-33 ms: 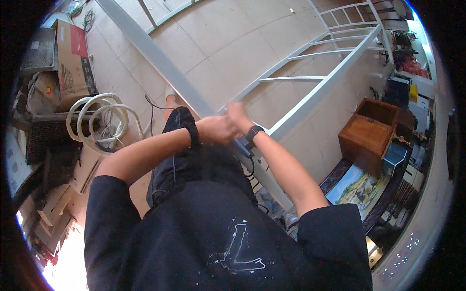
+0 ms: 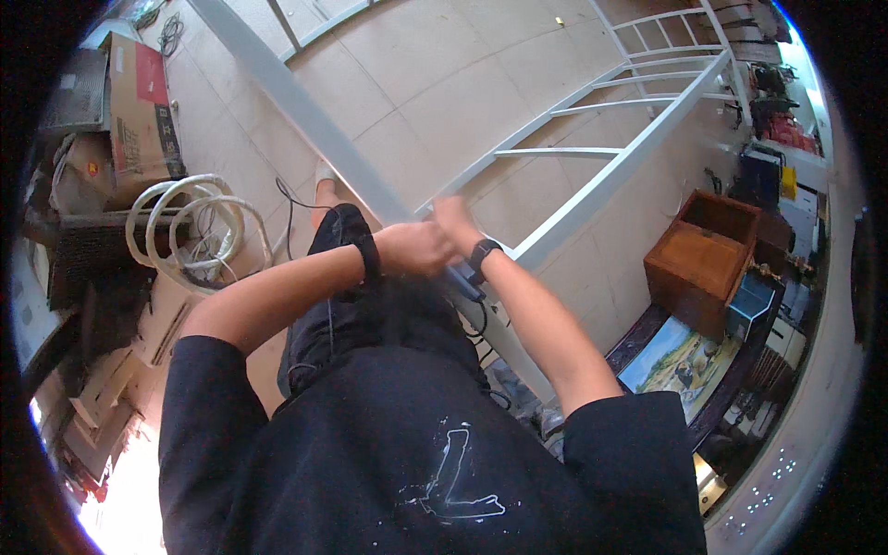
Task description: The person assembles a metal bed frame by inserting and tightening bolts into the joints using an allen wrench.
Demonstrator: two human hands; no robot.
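My left hand is closed, its fingers around the front of a dark blue corded tool that mostly disappears under it. The tool's rear end and black cord come out beneath my right wrist. Just beyond the left fingers is my right hand, smeared by motion, so its grip does not show. Both hands are close together over the near corner of a white metal frame. One long white bar of that frame runs away to the upper left from the hands.
Coiled white hose and a cardboard box sit at the left. On the right are a brown wooden cabinet and a framed painting. A thin black cable hangs by my left knee. Tiles cover the floor.
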